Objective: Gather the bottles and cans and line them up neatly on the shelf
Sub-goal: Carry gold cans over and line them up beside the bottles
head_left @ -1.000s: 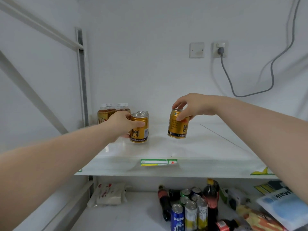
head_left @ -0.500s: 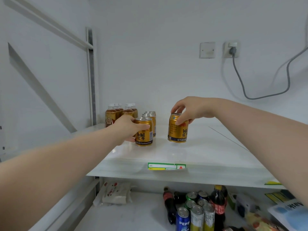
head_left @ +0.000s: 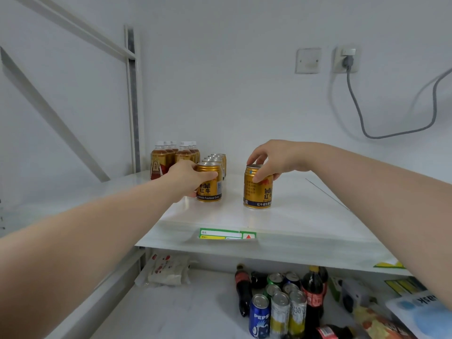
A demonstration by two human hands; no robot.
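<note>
On the white shelf my left hand grips a gold Red Bull can standing at the front of a row of like cans. My right hand holds a second gold Red Bull can by its top rim; it stands upright on the shelf to the right of the row. Several amber tea bottles with white caps stand in two rows at the back left, beside the cans.
On the lower shelf stand a Pepsi can, other cans and cola bottles, with a wipes packet on the left and snack packs on the right. A grey cable hangs from a wall socket.
Both cans have come down from slightly raised and tilted to standing on the shelf. The left can has joined the front of the can row. The camera has shifted left.
</note>
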